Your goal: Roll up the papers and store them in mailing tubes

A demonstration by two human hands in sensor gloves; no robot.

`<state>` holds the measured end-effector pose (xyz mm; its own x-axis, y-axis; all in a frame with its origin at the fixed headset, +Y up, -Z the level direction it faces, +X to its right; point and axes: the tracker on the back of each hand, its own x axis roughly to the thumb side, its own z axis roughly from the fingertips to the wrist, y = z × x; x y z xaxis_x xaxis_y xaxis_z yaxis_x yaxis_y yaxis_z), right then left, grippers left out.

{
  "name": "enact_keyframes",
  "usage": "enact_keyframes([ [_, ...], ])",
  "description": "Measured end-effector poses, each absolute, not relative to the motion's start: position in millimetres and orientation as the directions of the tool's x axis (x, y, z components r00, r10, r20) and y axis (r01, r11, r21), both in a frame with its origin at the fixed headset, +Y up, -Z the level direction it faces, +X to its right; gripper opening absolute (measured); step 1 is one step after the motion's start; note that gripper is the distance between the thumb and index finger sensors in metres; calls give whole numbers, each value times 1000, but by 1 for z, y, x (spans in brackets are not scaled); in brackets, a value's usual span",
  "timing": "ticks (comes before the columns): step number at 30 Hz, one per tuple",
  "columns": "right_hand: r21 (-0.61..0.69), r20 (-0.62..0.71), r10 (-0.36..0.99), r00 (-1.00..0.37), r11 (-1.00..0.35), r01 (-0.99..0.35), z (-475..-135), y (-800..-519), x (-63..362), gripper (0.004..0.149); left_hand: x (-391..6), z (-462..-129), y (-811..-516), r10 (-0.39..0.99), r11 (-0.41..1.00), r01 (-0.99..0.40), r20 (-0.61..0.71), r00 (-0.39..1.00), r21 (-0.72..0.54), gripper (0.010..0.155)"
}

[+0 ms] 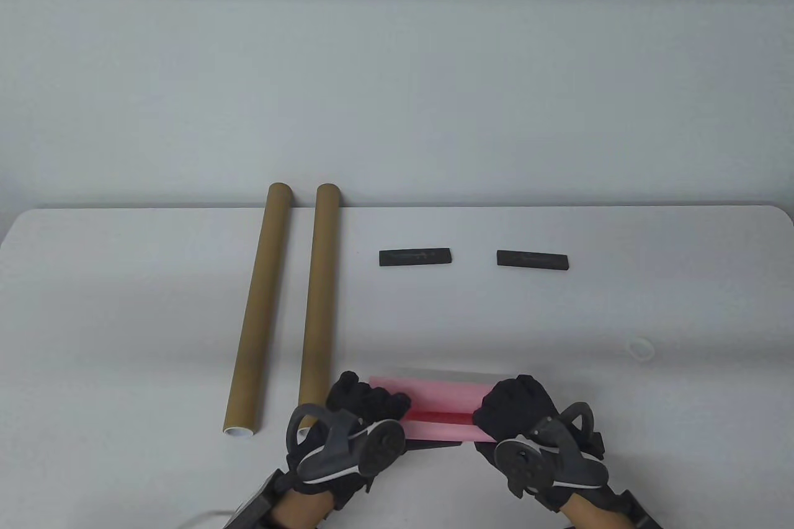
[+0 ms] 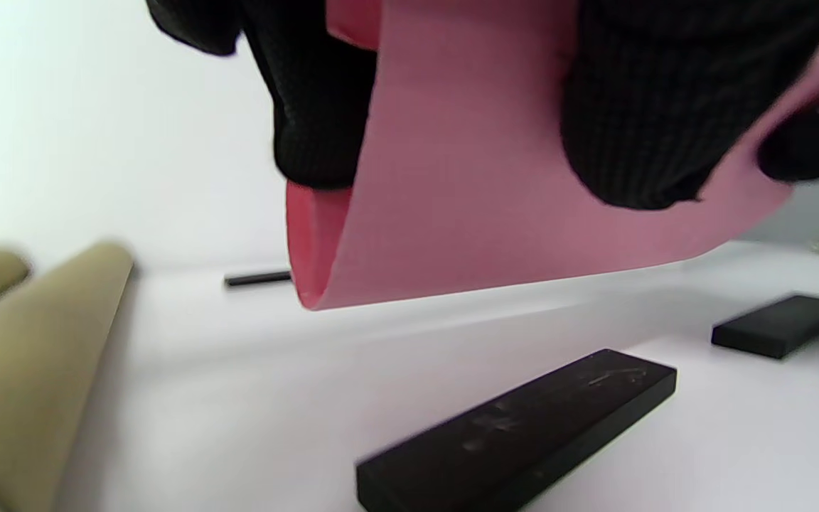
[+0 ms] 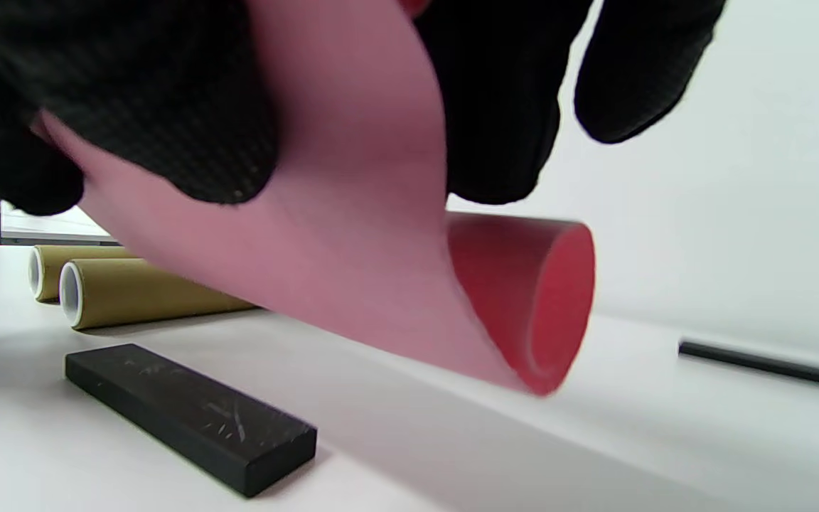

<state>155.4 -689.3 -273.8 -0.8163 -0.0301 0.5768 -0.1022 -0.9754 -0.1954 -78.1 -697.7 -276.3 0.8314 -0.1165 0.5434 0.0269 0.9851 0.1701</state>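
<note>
A pink sheet of paper [image 1: 437, 405] is curled into a loose roll near the table's front edge. My left hand [image 1: 366, 408] grips its left end and my right hand [image 1: 512, 411] grips its right end. In the left wrist view the pink paper [image 2: 480, 178] curves under my gloved fingers [image 2: 637, 114], lifted off the table. The right wrist view shows the paper's [image 3: 381, 284] open rolled end, red inside. Two brown mailing tubes [image 1: 259, 306] [image 1: 319, 299] lie side by side to the left, running front to back.
Two flat black bars [image 1: 415, 257] [image 1: 532, 260] lie across the middle of the white table [image 1: 124, 306]. A small clear ring [image 1: 641, 349] sits at the right. A thin dark strip [image 3: 772, 366] lies on the table beyond the roll.
</note>
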Motion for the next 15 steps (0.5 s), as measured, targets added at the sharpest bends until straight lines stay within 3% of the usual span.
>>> enact_keyframes([
  [4,-33,555,178,-812,-971,-235,-279,-690,164,36,-70,-268,-692,-212,958,61,552,806,279,84],
  [5,18,547,242,-801,-961,-278,-281,-690,165,36,-68,-266,-692,-247,948,83,548,799,307,81],
  [8,34,545,259,-798,-957,-287,-281,-691,166,37,-67,-267,-691,-272,938,98,533,801,332,60],
  [9,-16,554,212,-805,-964,-265,-278,-691,165,43,-69,-270,-692,-221,956,76,526,821,284,52],
  [11,-166,612,41,-790,-970,-179,-270,-690,160,77,-76,-276,-694,-93,984,-1,516,852,180,46],
  [13,-340,615,-161,-772,-937,-75,-262,-686,155,82,-83,-282,-697,65,995,-97,515,855,35,44],
  [15,-414,593,-229,-772,-909,-48,-257,-684,152,74,-87,-286,-699,181,983,-175,487,854,-59,43],
])
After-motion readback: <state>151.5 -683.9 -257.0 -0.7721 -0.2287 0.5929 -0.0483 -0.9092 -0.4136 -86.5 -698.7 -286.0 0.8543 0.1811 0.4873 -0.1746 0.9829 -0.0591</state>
